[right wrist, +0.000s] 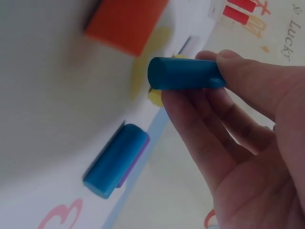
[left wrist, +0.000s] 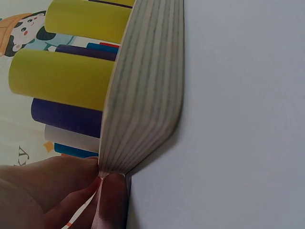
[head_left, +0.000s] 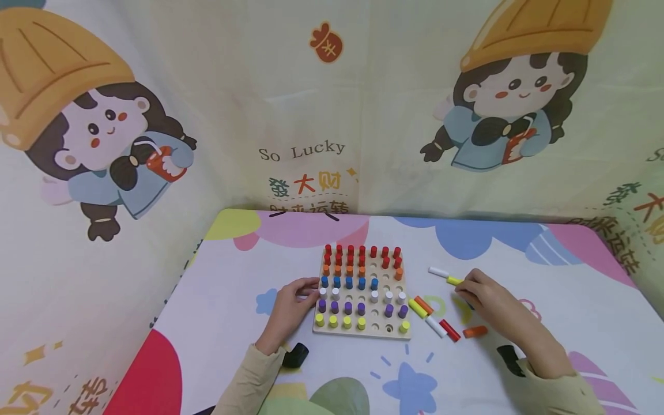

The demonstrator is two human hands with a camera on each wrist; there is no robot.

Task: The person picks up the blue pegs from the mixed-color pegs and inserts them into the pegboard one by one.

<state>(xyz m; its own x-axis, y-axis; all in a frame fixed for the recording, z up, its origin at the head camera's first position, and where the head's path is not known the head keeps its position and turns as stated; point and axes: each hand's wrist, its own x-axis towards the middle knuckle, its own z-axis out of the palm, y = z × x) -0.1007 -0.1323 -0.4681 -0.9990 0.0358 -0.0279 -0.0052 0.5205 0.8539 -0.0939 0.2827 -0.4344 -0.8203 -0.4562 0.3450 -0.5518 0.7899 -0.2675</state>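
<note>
A wooden pegboard [head_left: 363, 334] lies on the table, with rows of red, orange, blue, white, purple and yellow pegs standing in it and some bare holes toward its right side. My left hand [head_left: 290, 308] holds the board's left edge; the left wrist view shows thumb and finger pinching it near a corner. Right of the board, my right hand [head_left: 485, 297] pinches a blue peg [right wrist: 183, 74] between thumb and fingers, above the tabletop. Another blue peg [right wrist: 116, 160] lies on the table below that hand, a purple peg [right wrist: 137, 162] partly hidden behind it.
Between board and right hand lie loose yellow [head_left: 417, 308], orange [head_left: 425, 305], white [head_left: 436, 327] and red [head_left: 449, 330] pegs. An orange peg [head_left: 475, 331] lies nearer the right wrist. Farther back are a white peg [head_left: 438, 271] and a yellow one [head_left: 453, 280]. Printed cloth walls [head_left: 394, 115] surround the table.
</note>
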